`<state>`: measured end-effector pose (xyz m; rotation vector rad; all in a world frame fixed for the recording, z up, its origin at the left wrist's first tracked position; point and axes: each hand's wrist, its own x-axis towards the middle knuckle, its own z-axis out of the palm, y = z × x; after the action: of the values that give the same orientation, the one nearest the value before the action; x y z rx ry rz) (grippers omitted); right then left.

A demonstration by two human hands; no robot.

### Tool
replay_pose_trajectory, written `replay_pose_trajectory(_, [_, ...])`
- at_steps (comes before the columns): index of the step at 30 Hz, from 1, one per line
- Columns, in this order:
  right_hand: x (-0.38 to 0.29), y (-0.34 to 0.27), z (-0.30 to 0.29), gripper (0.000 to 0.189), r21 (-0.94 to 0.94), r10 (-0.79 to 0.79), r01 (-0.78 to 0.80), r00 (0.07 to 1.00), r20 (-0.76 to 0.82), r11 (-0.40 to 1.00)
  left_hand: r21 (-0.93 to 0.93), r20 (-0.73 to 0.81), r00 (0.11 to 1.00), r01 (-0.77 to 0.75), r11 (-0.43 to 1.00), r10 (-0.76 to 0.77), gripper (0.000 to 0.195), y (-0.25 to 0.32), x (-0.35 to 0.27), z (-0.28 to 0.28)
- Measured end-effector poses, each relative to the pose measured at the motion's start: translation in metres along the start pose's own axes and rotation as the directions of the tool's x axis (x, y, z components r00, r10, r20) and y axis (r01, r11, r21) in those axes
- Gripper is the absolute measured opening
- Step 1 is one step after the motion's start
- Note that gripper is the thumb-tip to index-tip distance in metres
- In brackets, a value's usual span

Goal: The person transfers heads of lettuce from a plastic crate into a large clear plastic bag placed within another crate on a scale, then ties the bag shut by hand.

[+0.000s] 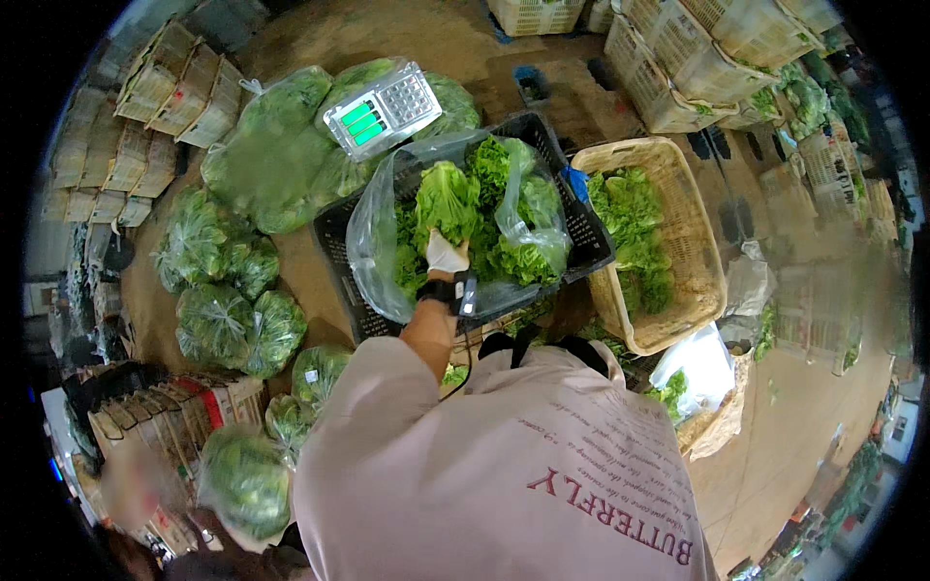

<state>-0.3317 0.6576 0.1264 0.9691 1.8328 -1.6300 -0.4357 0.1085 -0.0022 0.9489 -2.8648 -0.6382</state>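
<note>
My left hand [447,254], in a pale glove with a black strap and small device at the wrist, grips the base of a head of green leaf lettuce [447,196]. The lettuce is over an open clear plastic bag [374,247] that lines a black plastic crate [338,265]. More curly lettuce [527,261] lies in the bag, partly under its folded edge. My right hand is out of view. Just beyond the crate, a scale's display and keypad unit [383,109], with green-lit readouts, stands before filled bags.
Right of the crate, a tan plastic basket [708,269] holds lettuce. Filled clear bags of greens [280,160] lie at the left. Stacked crates stand at upper left [182,87] and upper right [676,65]. A white plastic bag [701,367] lies below the basket.
</note>
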Motion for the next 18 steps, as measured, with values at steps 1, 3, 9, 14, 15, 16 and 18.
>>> replay_pose_trajectory(1, [0.003, 0.001, 0.003, 0.016, -0.045, 0.012, -0.012, 1.000, 0.007, 0.999, 0.121, 0.221, 0.971, 0.069, 0.990, -0.095, 0.075, 0.020, 0.020, 0.007])
replay_pose_trajectory(3, [0.004, 0.002, 0.006, 0.018, -0.117, 0.037, -0.034, 0.999, 0.018, 0.992, 0.250, 0.434, 0.884, 0.067, 0.966, -0.173, 0.075, 0.047, 0.048, 0.009])
replay_pose_trajectory(9, [-0.010, 0.026, -0.035, 0.022, -0.241, 0.149, -0.160, 0.987, -0.064, 0.957, -0.525, 0.847, 0.472, 0.814, -0.247, -0.244, 0.053, 0.043, 0.051, 0.009])
replay_pose_trajectory(14, [-0.025, 0.059, -0.105, 0.026, -0.246, 0.281, -0.336, 0.931, -0.234, 0.909, -0.109, -0.422, 0.899, 0.076, 0.991, -0.115, 0.070, 0.061, 0.037, -0.042])
replay_pose_trajectory(15, [-0.030, 0.065, -0.118, 0.027, -0.227, 0.284, -0.344, 0.923, -0.258, 0.911, -0.022, -0.479, 0.878, -0.015, 1.000, 0.003, 0.074, 0.087, 0.045, -0.059])
replay_pose_trajectory(16, [-0.031, 0.070, -0.131, 0.027, -0.207, 0.288, -0.350, 0.917, -0.276, 0.914, -0.147, -0.312, 0.947, 0.031, 0.989, -0.076, 0.075, 0.094, 0.065, -0.043])
replay_pose_trajectory(18, [-0.018, 0.072, -0.148, 0.029, -0.224, 0.324, -0.387, 0.906, -0.272, 0.894, -0.139, 0.035, 0.967, 0.256, 0.957, -0.253, 0.079, 0.078, 0.082, -0.041])
